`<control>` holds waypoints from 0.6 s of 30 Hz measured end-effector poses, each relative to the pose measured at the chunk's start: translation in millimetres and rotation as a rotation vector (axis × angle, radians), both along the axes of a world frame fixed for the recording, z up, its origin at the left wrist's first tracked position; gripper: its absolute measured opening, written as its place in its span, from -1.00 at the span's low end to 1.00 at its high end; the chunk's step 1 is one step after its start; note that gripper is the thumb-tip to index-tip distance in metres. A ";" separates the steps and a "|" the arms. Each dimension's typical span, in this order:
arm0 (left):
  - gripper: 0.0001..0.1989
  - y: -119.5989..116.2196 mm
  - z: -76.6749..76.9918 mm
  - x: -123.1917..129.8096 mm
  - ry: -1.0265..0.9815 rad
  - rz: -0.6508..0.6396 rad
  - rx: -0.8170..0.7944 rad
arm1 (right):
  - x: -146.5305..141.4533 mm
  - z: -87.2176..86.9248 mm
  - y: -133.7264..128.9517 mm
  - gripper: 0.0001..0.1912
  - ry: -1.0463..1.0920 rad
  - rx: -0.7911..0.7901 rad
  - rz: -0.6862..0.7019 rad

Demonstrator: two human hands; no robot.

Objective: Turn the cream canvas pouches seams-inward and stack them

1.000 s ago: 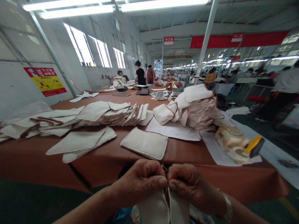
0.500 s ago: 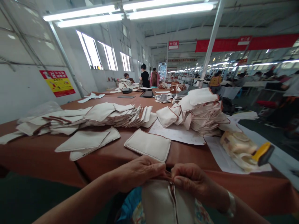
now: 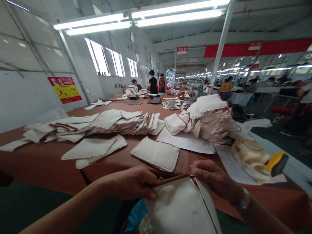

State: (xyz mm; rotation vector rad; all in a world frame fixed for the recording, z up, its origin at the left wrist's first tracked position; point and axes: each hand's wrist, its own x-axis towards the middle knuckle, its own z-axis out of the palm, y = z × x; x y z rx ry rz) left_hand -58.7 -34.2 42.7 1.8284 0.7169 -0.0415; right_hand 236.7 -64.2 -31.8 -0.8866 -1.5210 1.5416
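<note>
Between my two hands hangs a cream fabric piece [image 3: 180,204] with brown edge binding, like a sewn pouch panel, above my lap. My left hand [image 3: 137,183] pinches its upper left corner, thumb on the front. At the upper right, my right hand [image 3: 211,174] grips the bound edge beside a dark seam or opening that runs down the piece. The brown top edge is stretched between both hands. Just beyond them a similar cream piece [image 3: 156,152] lies flat on the brown-covered table [image 3: 131,143]. Two overlapping panels [image 3: 90,149] lie to its left.
A long row of cream pieces [image 3: 107,118] spreads across the left and middle of the table. A tall stack [image 3: 212,117] stands on white paper at right. Near the right edge are a plastic-wrapped bundle [image 3: 248,152] and a yellow-and-black tool [image 3: 277,162]. Other people [image 3: 153,83] stand farther back.
My hands have moved apart, the left to the left and the right up and rightward. The fabric piece has been raised and its top edge drawn out, showing more of its front.
</note>
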 end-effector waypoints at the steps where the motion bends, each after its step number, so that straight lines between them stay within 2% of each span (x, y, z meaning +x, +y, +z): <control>1: -0.58 -0.7 3.3 0.4 0.026 0.001 0.110 | 2.9 4.9 4.7 -0.65 -0.128 0.065 0.029; 3: -0.62 -5.7 11.7 10.9 0.007 -0.023 0.283 | -2.0 18.6 10.5 -0.64 -0.294 0.239 0.095; 5: -0.66 -10.7 19.6 28.2 -0.028 -0.063 0.369 | -19.5 31.9 10.7 -0.60 -0.307 0.409 0.177; 8: -0.73 -6.2 23.5 41.6 0.019 -0.098 0.313 | -48.8 37.4 6.2 -0.61 -0.284 0.521 0.298; 10: -0.68 5.8 18.5 31.0 0.139 -0.133 0.197 | -55.5 30.4 4.2 -0.63 -0.270 0.468 0.288; 12: -0.56 19.6 9.1 7.4 0.211 -0.136 0.018 | -49.1 19.2 3.7 -0.65 -0.213 0.372 0.237; 15: -0.48 32.2 -3.8 -30.4 0.161 -0.046 -0.272 | -27.9 0.7 3.3 -0.67 -0.097 0.265 0.127; 16: -0.46 33.2 -5.4 -39.2 0.127 -0.015 -0.321 | -21.0 -5.8 3.4 -0.68 -0.060 0.228 0.091; 18: -0.43 30.9 -3.6 -48.0 0.081 0.000 -0.294 | -10.6 -19.8 5.1 -0.68 -0.011 0.140 0.031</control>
